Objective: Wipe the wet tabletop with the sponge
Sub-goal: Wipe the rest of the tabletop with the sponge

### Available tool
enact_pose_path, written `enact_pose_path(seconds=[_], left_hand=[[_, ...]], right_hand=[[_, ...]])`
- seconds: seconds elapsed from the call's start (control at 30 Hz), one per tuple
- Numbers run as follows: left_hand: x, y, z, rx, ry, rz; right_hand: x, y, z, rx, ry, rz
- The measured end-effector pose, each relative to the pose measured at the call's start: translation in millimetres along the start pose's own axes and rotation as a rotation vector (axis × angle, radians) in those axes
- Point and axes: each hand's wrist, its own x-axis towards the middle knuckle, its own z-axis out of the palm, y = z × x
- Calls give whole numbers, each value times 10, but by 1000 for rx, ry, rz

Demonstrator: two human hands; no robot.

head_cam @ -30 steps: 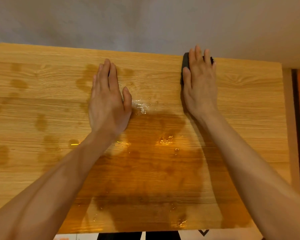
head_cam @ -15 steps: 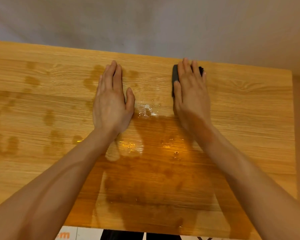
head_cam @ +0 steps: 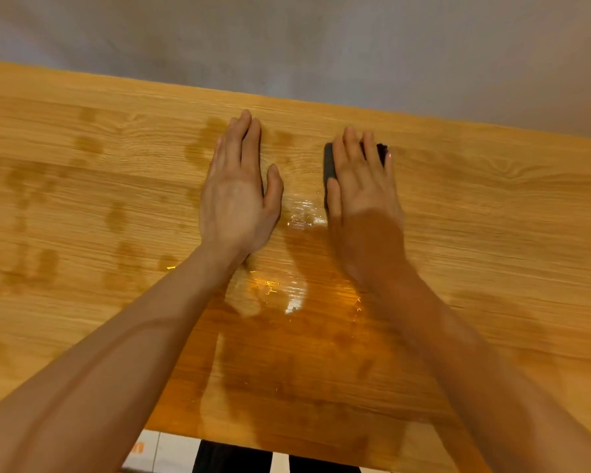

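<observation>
— Position of the cleaning item?

— The dark grey rectangular sponge (head_cam: 329, 162) lies on the light oak-grain wooden tabletop (head_cam: 492, 213), near its far edge, under the right hand (head_cam: 364, 196). That hand's fingers (head_cam: 352, 148) are straight and flat, pressing on it — nothing curled round it.

— The other hand?

— The left hand (head_cam: 238, 199) rests palm-down on the tabletop just beside the right, fingers extended and together, holding nothing.

— Surface condition?

— A glossy film of water (head_cam: 304, 213) shows between the hands; dark damp patches (head_cam: 287, 353) spread toward the near edge and leftward.
</observation>
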Motion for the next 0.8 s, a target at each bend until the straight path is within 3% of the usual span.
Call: enact_pose_path(seconds=[0.1,0.17,0.3,0.4,0.5,0.67,0.8], left_hand=[[6,-2,19,9,-3,-18],[27,-12,27,5,-22,-24],[42,-119,-53,-105,-103,44],[-119,-340,-241,-59,-143,182],[-278,-668,-444,-16,-165,174],[-355,-980,-507,-36,-160,116],[-366,-983,-474,-25,-126,123]], right_hand=[[-634,-79,-2,15,-70,-108],[-565,-51,-25,-9,-82,-150],[239,-67,6,9,-37,-38],[616,-108,57,18,22,59],[395,-173,79,29,32,53],[-359,-362,-7,151,-92,-48],[246,-387,1,150,-18,57]])
